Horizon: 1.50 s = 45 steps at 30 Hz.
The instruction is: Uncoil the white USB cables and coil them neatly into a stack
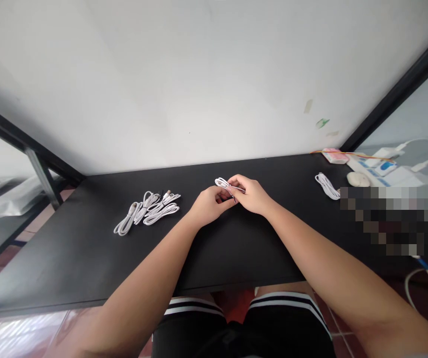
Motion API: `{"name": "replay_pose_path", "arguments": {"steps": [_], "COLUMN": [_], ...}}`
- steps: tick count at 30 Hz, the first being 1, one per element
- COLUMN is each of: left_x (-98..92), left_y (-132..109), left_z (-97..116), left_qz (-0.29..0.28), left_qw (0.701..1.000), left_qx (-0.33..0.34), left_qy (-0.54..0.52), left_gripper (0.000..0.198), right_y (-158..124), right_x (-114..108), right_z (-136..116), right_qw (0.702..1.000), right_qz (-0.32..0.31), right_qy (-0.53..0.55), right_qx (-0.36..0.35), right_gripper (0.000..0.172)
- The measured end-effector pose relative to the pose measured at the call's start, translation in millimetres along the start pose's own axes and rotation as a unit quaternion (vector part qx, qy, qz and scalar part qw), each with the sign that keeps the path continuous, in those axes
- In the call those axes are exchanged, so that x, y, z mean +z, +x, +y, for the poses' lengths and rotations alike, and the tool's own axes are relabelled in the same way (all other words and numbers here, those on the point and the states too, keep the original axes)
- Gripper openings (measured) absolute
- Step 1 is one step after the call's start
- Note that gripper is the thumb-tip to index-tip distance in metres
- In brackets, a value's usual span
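Observation:
A coiled white cable is held above the middle of the black table by both hands. My right hand pinches the coil from the right, fingers closed on it. My left hand curls in from the left, its fingertips meeting at the coil's lower side, near a thin dark strip that looks like a tie. Part of the coil is hidden behind the fingers. To the left lies a group of several bundled white cables, some with metal plug ends showing. Another coiled white cable rests on the right.
The black table meets a white wall. At the right stand a white power strip with chargers, a white rounded case, a pink-and-white box and a blurred-out object. Dark metal posts frame the sides.

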<state>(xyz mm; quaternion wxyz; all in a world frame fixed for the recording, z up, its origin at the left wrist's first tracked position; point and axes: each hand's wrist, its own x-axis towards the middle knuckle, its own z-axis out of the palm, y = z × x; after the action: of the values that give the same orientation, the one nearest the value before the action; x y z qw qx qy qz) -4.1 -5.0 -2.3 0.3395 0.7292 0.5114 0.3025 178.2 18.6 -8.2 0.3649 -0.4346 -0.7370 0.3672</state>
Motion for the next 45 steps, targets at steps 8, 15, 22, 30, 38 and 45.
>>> {"name": "replay_pose_path", "arguments": {"steps": [8,15,22,30,38,45], "left_x": [0.8,0.3,0.1,-0.6,-1.2,-2.6], "left_y": [-1,-4,-4,-5,-6,-6], "left_z": [0,4,3,3,4,5], "left_qz": [-0.015,-0.027,-0.033,-0.038,-0.046,-0.047], "left_qw": [1.0,0.999,0.999,0.999,0.998,0.997], "left_qx": [0.008,0.027,0.029,0.028,0.023,0.028], "left_qy": [0.007,0.008,0.016,0.023,0.027,0.047], "left_gripper": [0.034,0.026,0.024,0.024,0.022,0.018], "right_y": [-1,-3,-3,-4,-6,-6], "right_x": [-1,-3,-4,-5,-6,-6], "right_z": [-2,-5,-6,-8,-11,-12], "right_qw": [0.999,0.997,0.996,0.995,0.994,0.994], "right_qz": [-0.01,-0.029,-0.032,-0.037,-0.047,-0.05], "right_qy": [-0.032,-0.072,-0.08,-0.09,-0.099,-0.1], "right_qx": [0.003,0.009,0.005,0.008,0.005,0.002], "right_gripper": [0.017,0.015,0.017,0.019,0.018,0.014]}}
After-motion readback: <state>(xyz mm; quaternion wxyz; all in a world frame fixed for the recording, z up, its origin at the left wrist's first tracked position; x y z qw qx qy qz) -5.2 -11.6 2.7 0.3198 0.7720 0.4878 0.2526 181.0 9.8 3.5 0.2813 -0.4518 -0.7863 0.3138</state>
